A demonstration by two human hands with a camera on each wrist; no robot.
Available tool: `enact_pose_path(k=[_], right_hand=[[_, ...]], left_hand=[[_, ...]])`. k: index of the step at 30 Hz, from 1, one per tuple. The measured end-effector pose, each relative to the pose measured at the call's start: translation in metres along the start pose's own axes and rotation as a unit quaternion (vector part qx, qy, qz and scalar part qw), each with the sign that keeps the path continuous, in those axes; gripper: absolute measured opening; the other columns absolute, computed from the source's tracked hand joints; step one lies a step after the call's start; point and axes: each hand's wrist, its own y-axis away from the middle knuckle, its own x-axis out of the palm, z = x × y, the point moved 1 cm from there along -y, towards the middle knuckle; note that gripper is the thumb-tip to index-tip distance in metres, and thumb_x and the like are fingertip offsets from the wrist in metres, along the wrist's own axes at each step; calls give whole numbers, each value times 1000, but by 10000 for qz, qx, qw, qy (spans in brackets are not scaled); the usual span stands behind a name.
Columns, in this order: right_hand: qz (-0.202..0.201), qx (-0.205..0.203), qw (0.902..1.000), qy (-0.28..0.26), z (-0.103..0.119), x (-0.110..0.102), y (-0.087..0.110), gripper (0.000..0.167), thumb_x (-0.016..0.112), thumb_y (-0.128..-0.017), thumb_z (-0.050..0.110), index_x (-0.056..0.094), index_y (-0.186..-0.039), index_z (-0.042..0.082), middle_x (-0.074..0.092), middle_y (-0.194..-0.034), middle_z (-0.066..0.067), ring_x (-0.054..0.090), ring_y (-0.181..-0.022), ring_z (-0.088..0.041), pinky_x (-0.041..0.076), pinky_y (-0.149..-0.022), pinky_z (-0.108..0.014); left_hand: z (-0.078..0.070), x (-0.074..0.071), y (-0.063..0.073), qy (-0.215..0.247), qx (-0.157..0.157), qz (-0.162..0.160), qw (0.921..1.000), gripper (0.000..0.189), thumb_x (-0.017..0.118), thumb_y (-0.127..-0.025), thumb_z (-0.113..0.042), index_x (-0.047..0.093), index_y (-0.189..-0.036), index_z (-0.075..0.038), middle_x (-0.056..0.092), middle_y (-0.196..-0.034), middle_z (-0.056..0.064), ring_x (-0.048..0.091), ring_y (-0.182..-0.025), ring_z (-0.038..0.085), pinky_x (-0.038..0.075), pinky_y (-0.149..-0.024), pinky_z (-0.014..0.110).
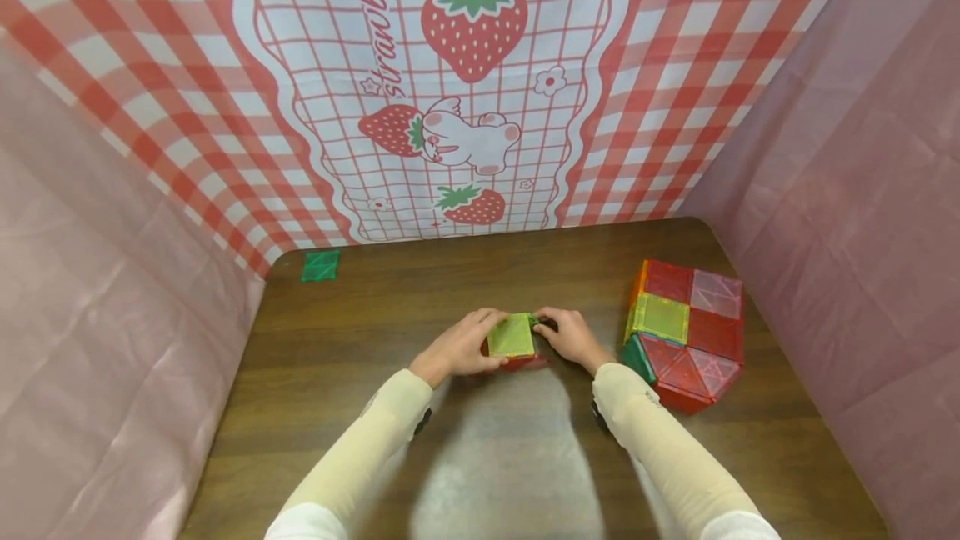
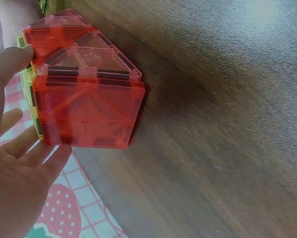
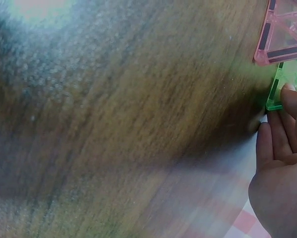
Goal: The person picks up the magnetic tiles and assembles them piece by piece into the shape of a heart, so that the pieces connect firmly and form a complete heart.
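Note:
A small block of see-through magnetic tiles sits on the table before me, its yellow square tile (image 1: 512,337) on top. In the left wrist view its red side tile (image 2: 89,119) and pinkish triangle tiles (image 2: 84,57) show. My left hand (image 1: 461,346) grips the block from the left, thumb on the near edge, fingers round the far side. On the block's right, my right hand (image 1: 573,337) pinches a green magnetic tile (image 3: 286,74) between thumb and fingers. Just by that green tile is a pink tile (image 3: 283,34) in the right wrist view.
A larger magnetic-tile structure (image 1: 684,330) in red, pink, yellow, orange and green stands on the table's right. One loose green tile (image 1: 321,266) lies at the back left. A strawberry-print cloth (image 1: 472,148) hangs behind the wooden table (image 1: 330,440); pink curtains (image 1: 105,340) flank it.

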Motion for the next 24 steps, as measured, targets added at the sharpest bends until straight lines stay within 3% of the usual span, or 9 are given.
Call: enact_pose_path(k=[6,10,13,16,20,24], right_hand=[[-27,111,9999,10,-4,-7,-4,19,73,-94,14,74,-112,7,75,-113,-14,70,-108,-34,53,-96,-51],[9,146,9999,61,-5,-11,-5,21,71,-95,15,74,-115,8,75,-115,-13,70,-110,-34,53,-96,-52],[108,210,9997,56,-4,-11,-6,22,70,-97,17,73,-117,9,74,-117,-13,69,-111,-34,53,-97,-52],[179,302,9994,33,-3,-7,-5,23,68,-98,19,73,-119,11,74,-118,-12,69,-112,-33,53,-97,-51],[162,330,9993,19,-2,-1,1,22,69,-98,19,73,-118,12,74,-117,-10,70,-109,-31,54,-95,-49],[129,260,9996,5,0,3,7,21,69,-97,18,74,-116,12,75,-114,-9,71,-106,-30,55,-93,-49]], left_hand=[[6,-4,-9,168,145,19,9998,72,76,-90,-38,45,-150,-12,49,-150,12,47,-139,29,42,-114,44],[19,-14,-10,-33,-118,-182,9998,63,66,-97,-39,47,-150,-12,50,-149,13,48,-138,33,41,-114,48],[45,-34,-6,-469,-703,-538,9950,56,61,-99,-34,49,-147,-8,51,-146,18,50,-134,38,42,-112,52],[83,-62,3,-874,-1523,-690,9820,55,59,-98,-27,48,-145,-2,47,-147,26,48,-134,45,42,-111,57],[137,-98,26,-976,-2607,-416,9596,59,55,-97,-23,42,-145,9,37,-150,35,39,-137,53,38,-110,63],[178,-119,53,-694,-3569,-104,9315,60,47,-97,-21,37,-143,17,33,-148,41,34,-136,58,35,-109,67]])
